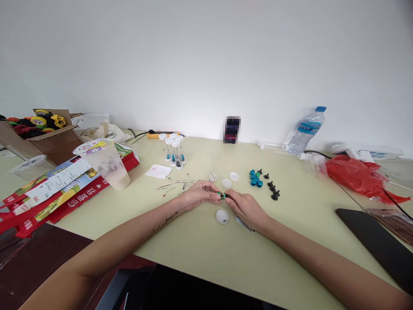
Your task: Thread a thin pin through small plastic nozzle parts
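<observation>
Evidently, in the head view, a small green bead (pixel 221 195) was pinched between the fingertips of the left hand (pixel 200 194) and the right hand (pixel 245 208), low over the pale green table (pixel 200 245), with a dark piece just beside it at the right fingertips. Both sets of fingers were closed on it, thumb against forefinger. A thin metal pin or pair of tweezers (pixel 202 186) was seen lying across the left fingers, and another metal tool (pixel 244 224) showed under the right palm; whether it was gripped could not be told.

The bead was judged very light, hard and smooth, likely to slip or roll if released, so it would best be taken at its sides by the fingertips alone.

A white cap (pixel 222 216) lay on the table just below the hands, and three more white caps (pixel 226 183) lay just beyond them. A cluster of blue beads (pixel 254 178) and black pieces (pixel 273 190) was spread near the right hand. Capped clear vials (pixel 174 151) stood farther back to the left, with loose pins (pixel 176 184) in front of them. A plastic cup (pixel 106 163) rested on a red printed box (pixel 64 189), and a water bottle (pixel 306 129) leaned at the wall.
</observation>
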### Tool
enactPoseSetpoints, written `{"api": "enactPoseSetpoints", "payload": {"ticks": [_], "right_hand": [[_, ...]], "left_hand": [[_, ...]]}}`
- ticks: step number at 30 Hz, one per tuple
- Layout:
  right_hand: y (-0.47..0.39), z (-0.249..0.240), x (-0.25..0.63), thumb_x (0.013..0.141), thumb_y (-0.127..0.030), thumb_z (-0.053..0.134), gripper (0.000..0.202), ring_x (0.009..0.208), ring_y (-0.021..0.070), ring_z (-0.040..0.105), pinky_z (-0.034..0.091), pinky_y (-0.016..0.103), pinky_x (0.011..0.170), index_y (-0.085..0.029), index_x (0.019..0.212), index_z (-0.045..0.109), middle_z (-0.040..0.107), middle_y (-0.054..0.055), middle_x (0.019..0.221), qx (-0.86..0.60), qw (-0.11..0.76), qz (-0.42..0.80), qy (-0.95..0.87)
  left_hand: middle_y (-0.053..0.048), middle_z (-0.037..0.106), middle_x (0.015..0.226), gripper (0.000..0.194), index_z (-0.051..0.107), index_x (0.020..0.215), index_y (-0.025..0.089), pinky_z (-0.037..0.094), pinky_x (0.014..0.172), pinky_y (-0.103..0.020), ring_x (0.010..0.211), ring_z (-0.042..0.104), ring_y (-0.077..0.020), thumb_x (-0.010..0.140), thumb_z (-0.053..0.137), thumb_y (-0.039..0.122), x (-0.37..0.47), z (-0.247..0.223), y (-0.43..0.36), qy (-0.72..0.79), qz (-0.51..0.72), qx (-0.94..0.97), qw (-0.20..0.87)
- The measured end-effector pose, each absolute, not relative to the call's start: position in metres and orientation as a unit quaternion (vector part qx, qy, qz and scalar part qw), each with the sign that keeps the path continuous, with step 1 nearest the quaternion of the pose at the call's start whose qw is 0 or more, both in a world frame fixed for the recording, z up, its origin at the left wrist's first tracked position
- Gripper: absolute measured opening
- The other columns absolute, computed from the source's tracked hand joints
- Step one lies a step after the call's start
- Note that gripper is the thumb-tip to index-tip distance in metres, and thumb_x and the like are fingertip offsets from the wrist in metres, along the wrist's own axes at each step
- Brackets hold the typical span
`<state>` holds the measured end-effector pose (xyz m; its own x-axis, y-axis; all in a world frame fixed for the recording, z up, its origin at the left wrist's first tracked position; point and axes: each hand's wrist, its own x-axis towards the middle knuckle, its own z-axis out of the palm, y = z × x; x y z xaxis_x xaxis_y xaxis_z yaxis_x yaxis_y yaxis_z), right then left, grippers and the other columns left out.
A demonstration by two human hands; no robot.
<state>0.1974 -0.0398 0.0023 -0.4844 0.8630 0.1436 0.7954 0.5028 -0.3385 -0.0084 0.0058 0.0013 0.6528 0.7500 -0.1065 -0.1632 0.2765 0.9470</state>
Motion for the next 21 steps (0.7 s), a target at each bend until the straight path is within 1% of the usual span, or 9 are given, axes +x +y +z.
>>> {"api": "enactPoseSetpoints", "payload": {"ticks": [4,10,16,21], "right_hand": [[-0.0403,0.0032,0.1964,0.096,-0.046,0.020,0.040,0.063,0.0040,0.046,0.026,0.013,0.059,-0.020,0.115,0.042,0.055,0.000,0.079,-0.488,0.155,0.119,-0.851],[-0.0399,0.0032,0.1957,0.096,-0.045,0.016,0.042,0.063,0.0044,0.044,0.024,0.014,0.058,-0.019,0.106,0.047,0.055,0.000,0.078,-0.489,0.143,0.106,-0.854],[-0.0409,0.0043,0.1957,0.095,-0.045,0.020,0.039,0.065,0.0040,0.046,0.026,0.014,0.060,-0.020,0.116,0.041,0.055,-0.001,0.081,-0.490,0.148,0.127,-0.849],[-0.0400,0.0040,0.1954,0.096,-0.045,0.016,0.039,0.065,0.0048,0.045,0.023,0.014,0.059,-0.020,0.106,0.045,0.055,-0.001,0.077,-0.495,0.126,0.112,-0.853]], "left_hand": [[-0.005,0.065,0.078,0.033,0.061,0.081,0.009,0.050,0.081,-0.033,0.074,0.065,-0.0170,0.057,0.078,0.025,-0.0081,0.0008,0.0062,0.284,0.313,0.510,0.749],[-0.006,0.065,0.082,0.033,0.061,0.081,0.008,0.050,0.083,-0.034,0.076,0.065,-0.0171,0.058,0.078,0.023,-0.0086,-0.0003,0.0066,0.278,0.310,0.513,0.750],[-0.007,0.065,0.083,0.033,0.061,0.084,0.008,0.050,0.084,-0.035,0.078,0.066,-0.0184,0.059,0.077,0.023,-0.0095,0.0013,0.0054,0.283,0.311,0.520,0.743],[-0.007,0.065,0.083,0.030,0.061,0.082,0.008,0.050,0.084,-0.035,0.078,0.065,-0.0186,0.060,0.077,0.021,-0.0091,0.0018,0.0049,0.277,0.309,0.524,0.743]]}}
